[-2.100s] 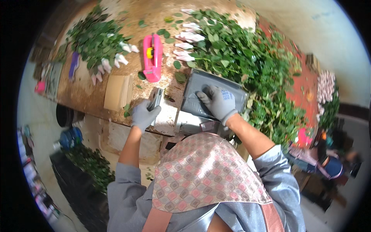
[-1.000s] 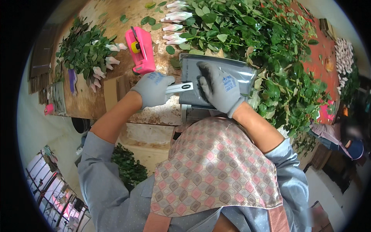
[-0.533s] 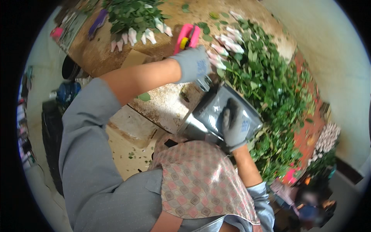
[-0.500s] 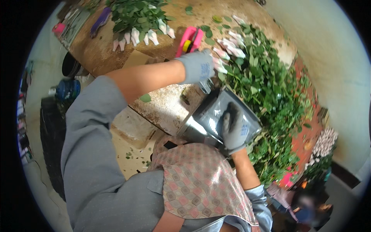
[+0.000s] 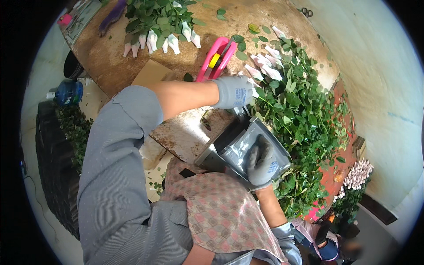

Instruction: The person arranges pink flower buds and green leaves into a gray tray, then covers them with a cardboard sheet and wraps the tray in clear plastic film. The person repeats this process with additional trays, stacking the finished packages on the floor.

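My left hand (image 5: 234, 92), in a grey glove, is closed beside the pale-wrapped flower buds, above the metal box's far end. Its fingertips are mostly hidden, so what they hold cannot be made out. My right hand (image 5: 263, 164), also gloved, reaches into an open metal box (image 5: 207, 155) tilted in front of my apron. Its fingers lie stretched over clear plastic film (image 5: 238, 148) inside. Right of the box spreads a large heap of leafy flower stems (image 5: 304, 115), with several wrapped buds (image 5: 267, 64) at its far end. A pink tape dispenser (image 5: 217, 58) with yellow tape stands beyond my left hand.
Another leafy bunch with wrapped buds (image 5: 172, 43) lies at the far left of the wooden table (image 5: 92, 55), near a purple glove (image 5: 112, 17). Cardboard (image 5: 152, 73) lies under my left forearm. Scissors (image 5: 305, 12) are by the far wall. A blue water bottle (image 5: 70, 92) stands left of the table.
The view has shifted a little. My left hand has moved closer to the wrapped buds and the box's far end. My right hand stays in the box on the film.
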Available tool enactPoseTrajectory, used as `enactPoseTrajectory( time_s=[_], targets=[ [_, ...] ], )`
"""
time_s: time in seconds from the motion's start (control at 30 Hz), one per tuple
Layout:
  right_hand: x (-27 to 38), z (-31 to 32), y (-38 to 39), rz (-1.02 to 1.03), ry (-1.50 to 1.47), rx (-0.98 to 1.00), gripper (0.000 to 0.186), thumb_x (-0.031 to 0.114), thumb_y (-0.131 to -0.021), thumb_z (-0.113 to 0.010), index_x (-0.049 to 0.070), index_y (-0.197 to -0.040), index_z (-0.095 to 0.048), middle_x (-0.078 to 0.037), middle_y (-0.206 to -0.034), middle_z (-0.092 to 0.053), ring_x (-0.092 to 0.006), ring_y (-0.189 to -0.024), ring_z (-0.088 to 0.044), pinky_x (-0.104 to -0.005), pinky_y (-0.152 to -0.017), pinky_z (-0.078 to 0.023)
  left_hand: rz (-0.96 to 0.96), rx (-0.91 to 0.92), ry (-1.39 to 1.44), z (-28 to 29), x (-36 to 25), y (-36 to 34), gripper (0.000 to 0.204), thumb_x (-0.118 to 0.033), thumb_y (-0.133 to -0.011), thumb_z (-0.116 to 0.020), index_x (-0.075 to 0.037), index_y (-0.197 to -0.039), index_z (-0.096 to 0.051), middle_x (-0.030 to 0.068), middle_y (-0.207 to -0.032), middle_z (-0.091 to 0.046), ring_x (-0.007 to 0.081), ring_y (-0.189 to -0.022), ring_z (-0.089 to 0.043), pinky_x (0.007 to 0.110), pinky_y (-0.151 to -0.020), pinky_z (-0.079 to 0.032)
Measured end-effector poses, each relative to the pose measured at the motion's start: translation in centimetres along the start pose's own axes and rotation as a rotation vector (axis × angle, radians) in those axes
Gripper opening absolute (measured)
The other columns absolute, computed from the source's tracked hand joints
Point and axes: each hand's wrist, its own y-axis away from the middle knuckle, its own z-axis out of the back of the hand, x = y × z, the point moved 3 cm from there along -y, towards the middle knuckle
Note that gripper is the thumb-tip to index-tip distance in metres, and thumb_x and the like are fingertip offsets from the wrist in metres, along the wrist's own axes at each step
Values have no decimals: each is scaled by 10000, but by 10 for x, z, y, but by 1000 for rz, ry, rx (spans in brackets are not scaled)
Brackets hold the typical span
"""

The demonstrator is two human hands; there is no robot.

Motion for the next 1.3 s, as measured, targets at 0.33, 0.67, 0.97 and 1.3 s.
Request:
enactPoseTrajectory(
  time_s=[0.33,0.67,0.97,1.3],
  targets=[
    [1,-2,-2,45,-14,-53,321,81,-945,-611,-23,-1248,-606,-224,-1049,-722,-405,-920,-713,-454,-822,-567,125,158,-90,7,-19,7,215,-268,-938,-601,-103,-1049,-685,59,-1023,-674,244,-965,-653,392,-825,-472],
    [6,0,-1,12,2,-28,291,105,-984,-592,-14,-1249,-605,-231,-1062,-724,-407,-923,-720,-452,-813,-571,36,324,-178,40,-95,97,223,-241,-964,-559,-120,-1087,-702,55,-1008,-649,237,-984,-629,468,-918,-422],
    [-13,-14,9,54,-63,-67,286,103,-1009,-573,-23,-1265,-602,-228,-1118,-722,-396,-996,-718,-437,-888,-563,141,-81,-56,33,-124,119,182,-250,-927,-550,-119,-988,-661,43,-934,-597,223,-928,-586,422,-864,-436],
    [0,-4,4,58,-61,-49,310,130,-994,-585,16,-1282,-597,-240,-1089,-716,-430,-966,-707,-471,-842,-562,118,-52,110,11,-119,100,123,-229,-906,-563,-148,-957,-641,27,-920,-580,216,-911,-577,405,-826,-449]
  ],
)
